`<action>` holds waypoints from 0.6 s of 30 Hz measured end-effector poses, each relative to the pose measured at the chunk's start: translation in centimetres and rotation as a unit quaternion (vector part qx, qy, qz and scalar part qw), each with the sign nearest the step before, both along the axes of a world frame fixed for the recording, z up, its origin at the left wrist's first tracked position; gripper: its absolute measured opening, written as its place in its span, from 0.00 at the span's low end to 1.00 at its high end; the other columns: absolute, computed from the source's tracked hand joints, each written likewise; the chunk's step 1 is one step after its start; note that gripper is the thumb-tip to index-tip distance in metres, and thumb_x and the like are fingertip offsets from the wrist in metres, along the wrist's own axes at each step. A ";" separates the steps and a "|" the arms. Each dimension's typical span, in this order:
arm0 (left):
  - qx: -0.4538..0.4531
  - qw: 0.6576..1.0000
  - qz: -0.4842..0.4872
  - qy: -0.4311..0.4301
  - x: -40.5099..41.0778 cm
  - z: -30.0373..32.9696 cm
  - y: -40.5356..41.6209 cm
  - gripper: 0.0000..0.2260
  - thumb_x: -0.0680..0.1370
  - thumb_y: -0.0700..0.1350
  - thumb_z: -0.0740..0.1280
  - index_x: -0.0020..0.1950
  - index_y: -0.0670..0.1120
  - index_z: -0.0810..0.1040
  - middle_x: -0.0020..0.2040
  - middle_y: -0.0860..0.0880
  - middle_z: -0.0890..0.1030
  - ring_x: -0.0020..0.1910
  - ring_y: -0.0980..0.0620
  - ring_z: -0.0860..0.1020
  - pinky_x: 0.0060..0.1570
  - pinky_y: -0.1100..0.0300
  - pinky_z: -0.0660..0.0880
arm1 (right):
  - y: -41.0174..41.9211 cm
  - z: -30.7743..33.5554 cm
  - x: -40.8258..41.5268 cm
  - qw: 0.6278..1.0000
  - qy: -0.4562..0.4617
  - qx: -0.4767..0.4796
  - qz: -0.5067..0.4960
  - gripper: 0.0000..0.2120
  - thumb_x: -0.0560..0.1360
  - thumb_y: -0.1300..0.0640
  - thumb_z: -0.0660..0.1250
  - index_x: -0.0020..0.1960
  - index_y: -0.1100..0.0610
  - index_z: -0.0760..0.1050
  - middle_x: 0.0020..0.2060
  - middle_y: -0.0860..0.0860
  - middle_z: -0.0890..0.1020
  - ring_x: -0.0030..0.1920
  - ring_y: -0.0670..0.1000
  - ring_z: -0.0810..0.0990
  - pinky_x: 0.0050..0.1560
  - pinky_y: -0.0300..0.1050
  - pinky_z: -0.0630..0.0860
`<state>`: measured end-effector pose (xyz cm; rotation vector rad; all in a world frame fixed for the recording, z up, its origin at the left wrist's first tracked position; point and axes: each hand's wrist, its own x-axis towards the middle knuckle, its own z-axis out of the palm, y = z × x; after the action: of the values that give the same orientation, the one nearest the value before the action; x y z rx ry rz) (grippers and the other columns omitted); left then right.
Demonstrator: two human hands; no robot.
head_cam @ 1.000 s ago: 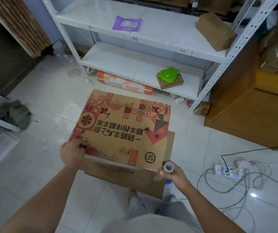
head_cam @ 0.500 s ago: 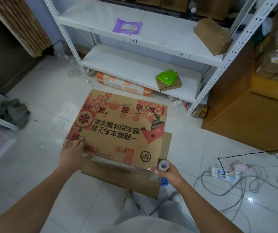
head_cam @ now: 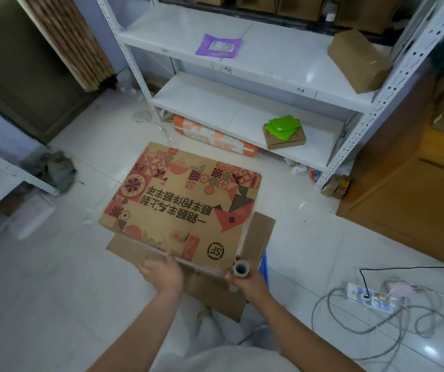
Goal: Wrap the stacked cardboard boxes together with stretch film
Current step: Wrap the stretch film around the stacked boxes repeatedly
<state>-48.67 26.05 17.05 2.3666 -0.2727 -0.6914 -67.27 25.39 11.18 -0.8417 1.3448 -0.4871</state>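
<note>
The right hand [head_cam: 245,284] grips the roll [head_cam: 240,269] upright at the boxes' [head_cam: 180,202] lower-right corner; the left hand [head_cam: 162,273], fingers loosely spread, rests lower centre.

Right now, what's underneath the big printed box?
A plain cardboard box sticks out beneath the printed box, with something blue showing at its right edge. What lies further under them is hidden.

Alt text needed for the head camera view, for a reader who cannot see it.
Two bare hands work at the near edge of a printed cardboard box stacked on plain cardboard: the right hand grips a stretch film roll, the left hand touches the box edge. White shelving stands behind.
</note>
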 end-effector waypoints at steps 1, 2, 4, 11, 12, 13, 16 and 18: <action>0.005 0.997 0.053 0.062 -1.8 -0.1 0.1 0.31 0.80 0.43 0.64 0.75 0.32 0.53 0.74 0.33 0.56 0.73 0.36 0.57 0.71 0.50 0.55 | 0.0 0.2 0.0 1.000 -0.001 0.002 0.003 0.16 0.70 0.61 0.75 0.55 0.54 0.75 0.49 0.48 0.82 0.52 0.47 0.80 0.43 0.32 0.74; 0.005 0.992 0.077 0.104 -3.3 -0.3 0.1 0.29 0.80 0.44 0.61 0.75 0.32 0.54 0.73 0.33 0.57 0.72 0.35 0.59 0.70 0.49 0.57 | -0.1 0.2 0.0 1.000 0.000 0.005 0.007 0.16 0.69 0.60 0.75 0.55 0.53 0.75 0.49 0.46 0.82 0.52 0.46 0.79 0.46 0.35 0.75; -0.026 0.992 0.063 0.106 -5.8 -1.0 0.1 0.26 0.81 0.44 0.59 0.74 0.33 0.57 0.72 0.33 0.61 0.71 0.36 0.61 0.70 0.47 0.59 | -0.3 0.3 -0.1 1.000 0.012 0.001 0.026 0.19 0.68 0.56 0.77 0.56 0.53 0.76 0.49 0.46 0.83 0.52 0.47 0.80 0.52 0.45 0.78; -0.105 0.987 0.109 0.048 -8.9 -1.5 -2.7 0.23 0.81 0.38 0.57 0.74 0.32 0.56 0.72 0.32 0.62 0.71 0.35 0.61 0.66 0.55 0.56 | -0.7 0.5 -0.3 0.997 0.027 -0.037 0.061 0.15 0.67 0.57 0.74 0.52 0.55 0.77 0.46 0.47 0.84 0.48 0.43 0.81 0.52 0.45 0.78; -0.115 0.985 0.114 0.058 -9.1 -2.0 -2.9 0.24 0.82 0.40 0.56 0.76 0.34 0.54 0.73 0.33 0.61 0.71 0.36 0.61 0.68 0.53 0.58 | -0.7 0.6 -0.4 0.997 0.022 -0.036 0.063 0.14 0.68 0.58 0.73 0.52 0.54 0.77 0.45 0.47 0.84 0.47 0.41 0.81 0.50 0.41 0.78; -0.125 0.982 0.125 0.072 -9.3 -2.6 -2.9 0.25 0.82 0.41 0.55 0.77 0.37 0.52 0.74 0.35 0.60 0.71 0.37 0.61 0.69 0.50 0.59 | -0.8 0.7 -0.4 0.996 0.020 -0.044 0.070 0.14 0.68 0.59 0.72 0.53 0.52 0.77 0.45 0.46 0.84 0.46 0.41 0.81 0.48 0.39 0.77; -0.137 0.979 0.121 0.085 -9.8 -3.9 -2.5 0.27 0.83 0.47 0.55 0.78 0.44 0.48 0.74 0.37 0.58 0.71 0.38 0.62 0.68 0.47 0.63 | -1.0 0.7 -0.9 0.995 0.024 -0.050 0.078 0.16 0.66 0.56 0.74 0.52 0.47 0.76 0.43 0.43 0.84 0.45 0.40 0.81 0.46 0.37 0.77; -0.146 0.981 0.105 0.076 -9.8 -4.6 -2.0 0.29 0.82 0.50 0.56 0.78 0.45 0.47 0.74 0.38 0.57 0.72 0.39 0.60 0.69 0.47 0.62 | -1.3 0.8 -1.3 0.993 0.047 -0.056 0.091 0.15 0.64 0.53 0.75 0.48 0.47 0.75 0.41 0.42 0.83 0.43 0.38 0.80 0.43 0.35 0.76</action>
<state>-58.44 24.03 12.48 2.0175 -0.0508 -0.6757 -68.57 24.07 12.02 -1.0811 1.3198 -0.3873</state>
